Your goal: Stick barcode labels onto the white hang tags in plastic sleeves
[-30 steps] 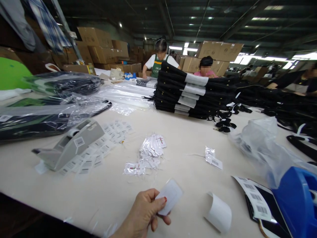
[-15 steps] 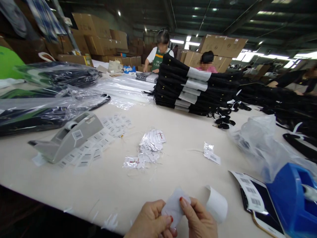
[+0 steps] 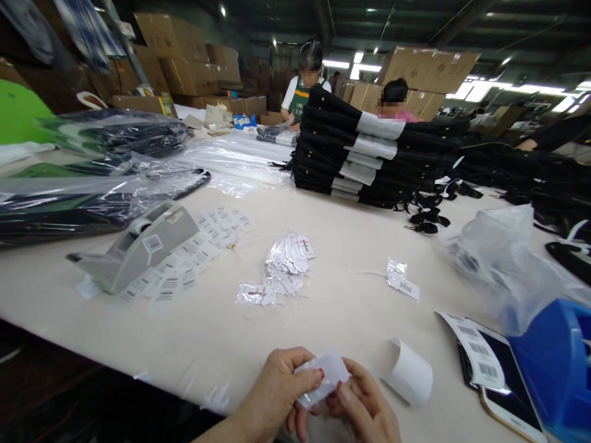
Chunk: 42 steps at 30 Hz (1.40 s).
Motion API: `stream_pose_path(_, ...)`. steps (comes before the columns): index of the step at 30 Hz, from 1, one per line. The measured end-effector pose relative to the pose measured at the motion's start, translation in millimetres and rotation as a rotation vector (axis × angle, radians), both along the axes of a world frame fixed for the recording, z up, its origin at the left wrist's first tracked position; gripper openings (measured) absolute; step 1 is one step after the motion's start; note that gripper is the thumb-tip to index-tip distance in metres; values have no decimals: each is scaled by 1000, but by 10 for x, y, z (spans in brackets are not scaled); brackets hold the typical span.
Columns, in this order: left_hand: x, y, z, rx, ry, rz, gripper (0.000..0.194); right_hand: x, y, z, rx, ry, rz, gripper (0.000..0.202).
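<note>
**White card held between both hands, near edge of counter**

Your left hand (image 3: 277, 389) grips the white card (image 3: 323, 376) by its left side, thumb laid on the upper face and other fingers curled beneath. Your right hand (image 3: 367, 403) pinches the card's right edge near the lower corner. The card is raised over the counter (image 3: 207, 338), its face glossy; print not legible.

Layout around your hands: beyond them, a loose pile of tags (image 3: 287, 261) in shiny wrapping, strings trailing. Left of the pile, barcode labels (image 3: 189, 280) spread beside a grey tape dispenser (image 3: 152, 246), which bears one such label itself. Right of the pile, well apart, a single packet (image 3: 401, 278) with a barcode. Just beside your right hand, a curled white paper (image 3: 412, 374). Farther right, a label strip (image 3: 480, 354) lies partly over a phone (image 3: 517, 381), with a blue dispenser (image 3: 549, 363) next to it. Behind all this, you face a tall stack of black goods (image 3: 323, 154), banded in white
</note>
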State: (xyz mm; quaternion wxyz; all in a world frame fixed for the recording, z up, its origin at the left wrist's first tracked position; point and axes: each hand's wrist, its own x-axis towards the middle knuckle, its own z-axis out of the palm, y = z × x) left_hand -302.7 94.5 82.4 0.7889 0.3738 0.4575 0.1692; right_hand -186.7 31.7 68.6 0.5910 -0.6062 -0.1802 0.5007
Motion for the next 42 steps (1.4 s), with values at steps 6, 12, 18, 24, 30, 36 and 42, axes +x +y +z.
stream_pose_path(6, -70, 50, 41, -32, 72, -152, 37, 185, 79, 93, -48, -171, 87, 32)
stream_pose_path(12, -165, 216, 45, 32, 193, -261, 33, 151, 71, -18, -87, -105, 45, 36)
stream_pose_path(18, -287, 385, 54, 323, 464, -373, 21, 296, 38, -108, -140, -48, 58, 38)
stream_pose_path(24, -293, 401, 88, 850, 944, -593, 15, 336, 5, -138, -141, -337, 113, 38)
stream_pose_path(30, -263, 251, 52, 1371, 1097, -614, 18, 259, 12, -208, -143, -609, 119, 33)
stream_pose_path(36, -293, 235, -224, 2047, 539, -431, 27, 225, -185, -36, -73, -960, -193, 31)
stream_pose_path(42, -337, 234, -333, 1982, 372, -482, 29, 816, -296, -12, -282, -746, -396, 76)
